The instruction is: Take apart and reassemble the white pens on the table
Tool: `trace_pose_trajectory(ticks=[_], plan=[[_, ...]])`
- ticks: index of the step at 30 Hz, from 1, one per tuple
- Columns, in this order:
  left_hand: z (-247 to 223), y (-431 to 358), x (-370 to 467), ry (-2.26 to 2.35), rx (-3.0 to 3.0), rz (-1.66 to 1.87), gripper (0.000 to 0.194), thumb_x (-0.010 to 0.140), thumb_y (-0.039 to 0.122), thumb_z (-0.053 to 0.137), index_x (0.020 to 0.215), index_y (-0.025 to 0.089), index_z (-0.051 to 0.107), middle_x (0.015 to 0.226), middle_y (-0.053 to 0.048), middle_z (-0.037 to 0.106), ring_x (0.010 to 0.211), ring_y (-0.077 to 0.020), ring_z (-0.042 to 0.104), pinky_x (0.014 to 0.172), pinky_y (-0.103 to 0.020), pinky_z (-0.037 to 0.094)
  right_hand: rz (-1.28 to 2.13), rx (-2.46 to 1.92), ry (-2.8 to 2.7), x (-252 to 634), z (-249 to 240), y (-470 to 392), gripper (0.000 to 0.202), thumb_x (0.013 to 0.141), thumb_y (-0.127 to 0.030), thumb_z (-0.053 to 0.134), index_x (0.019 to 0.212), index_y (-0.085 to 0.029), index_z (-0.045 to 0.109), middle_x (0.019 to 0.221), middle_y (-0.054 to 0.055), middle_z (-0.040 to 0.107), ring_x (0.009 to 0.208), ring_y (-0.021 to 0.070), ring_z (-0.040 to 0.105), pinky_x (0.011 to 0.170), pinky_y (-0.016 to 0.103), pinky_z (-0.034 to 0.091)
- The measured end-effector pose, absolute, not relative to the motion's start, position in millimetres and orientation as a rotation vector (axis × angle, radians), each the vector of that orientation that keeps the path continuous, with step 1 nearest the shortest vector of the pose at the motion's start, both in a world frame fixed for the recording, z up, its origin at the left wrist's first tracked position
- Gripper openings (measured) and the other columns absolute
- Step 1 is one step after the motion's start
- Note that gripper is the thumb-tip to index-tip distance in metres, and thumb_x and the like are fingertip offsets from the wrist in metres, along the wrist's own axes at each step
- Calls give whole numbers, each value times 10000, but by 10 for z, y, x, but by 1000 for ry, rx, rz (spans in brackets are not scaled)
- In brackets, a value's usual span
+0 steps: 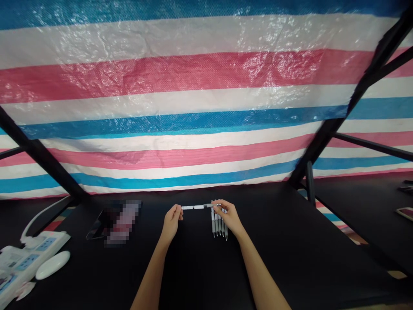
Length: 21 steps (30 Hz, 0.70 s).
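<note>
A white pen (198, 207) with a dark band and a grey section stretches level between my two hands, above the black table (193, 267). My left hand (172, 219) is closed on its left end, fingers curled together. At its right, grey end, my right hand (228, 215) pinches it between thumb and fingers. Several similar white and grey pens (217, 224) lie side by side under and beside my right hand, points toward me. Their upper ends are partly hidden by that hand.
To the left lie a dark phone-like device (98, 224) and a blurred-out item (124, 224). Nearer are a white power strip (34, 256) and a white oval object (53, 265). Black frame bars (309, 172) and a striped sheet (187, 159) stand behind.
</note>
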State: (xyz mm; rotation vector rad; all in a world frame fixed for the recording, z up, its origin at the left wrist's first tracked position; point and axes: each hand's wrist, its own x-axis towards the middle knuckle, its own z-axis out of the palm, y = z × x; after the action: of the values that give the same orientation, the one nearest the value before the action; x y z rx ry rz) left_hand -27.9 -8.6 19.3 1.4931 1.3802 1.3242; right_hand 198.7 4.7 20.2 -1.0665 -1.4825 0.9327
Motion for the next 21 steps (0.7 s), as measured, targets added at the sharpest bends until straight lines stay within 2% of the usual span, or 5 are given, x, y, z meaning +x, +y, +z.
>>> trace_pose_trajectory(ticks=[3,13,21], plan=[[189,-85,-279,1408,1502,1333,393,819,519,401,615,191,470,529,26,441,529,-127,456,548,-242,351,949,-1058,-1476,1981,200,45,308,749,-444,600,879,-178,682,827,71,673,692,190,604,643,309,476],[242,-104,-265,1438,1504,1351,408,809,541,397,609,195,479,527,18,459,533,-136,476,545,-244,366,1017,-1028,-1449,1964,200,45,361,730,-494,613,883,-172,669,798,85,692,700,207,630,609,313,489],[220,-109,-275,1449,1552,1360,385,829,501,401,614,194,491,521,22,462,522,-129,472,536,-237,361,1072,-1033,-1409,1957,241,28,358,723,-486,619,873,-164,660,752,84,698,664,199,635,597,307,482]])
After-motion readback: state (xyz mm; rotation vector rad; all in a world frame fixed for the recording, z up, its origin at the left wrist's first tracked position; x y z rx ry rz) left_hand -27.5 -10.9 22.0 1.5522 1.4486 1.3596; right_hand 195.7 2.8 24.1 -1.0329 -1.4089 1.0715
